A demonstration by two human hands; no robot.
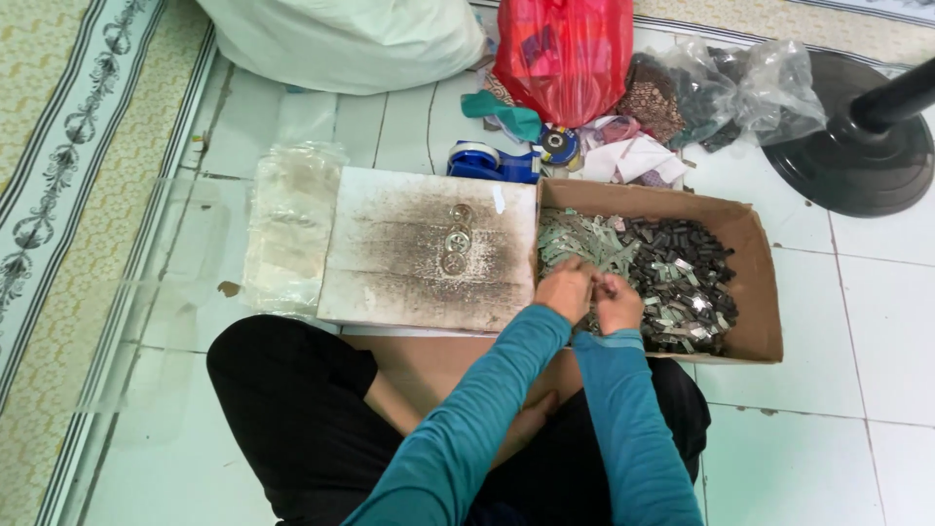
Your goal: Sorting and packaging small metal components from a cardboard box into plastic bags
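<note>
We see a red plastic bag (565, 54) and clear bags (750, 88) of dark bits lying beyond an open cardboard box (760, 292), with a blue tape dispenser (492, 161) beside them. Our left hand (565, 289) and right hand (618, 302) meet over the box's small dark and pale pieces (672, 268), fingers curled inward and touching them. Whether they pinch a piece we cannot tell; the fingertips are hidden.
</note>
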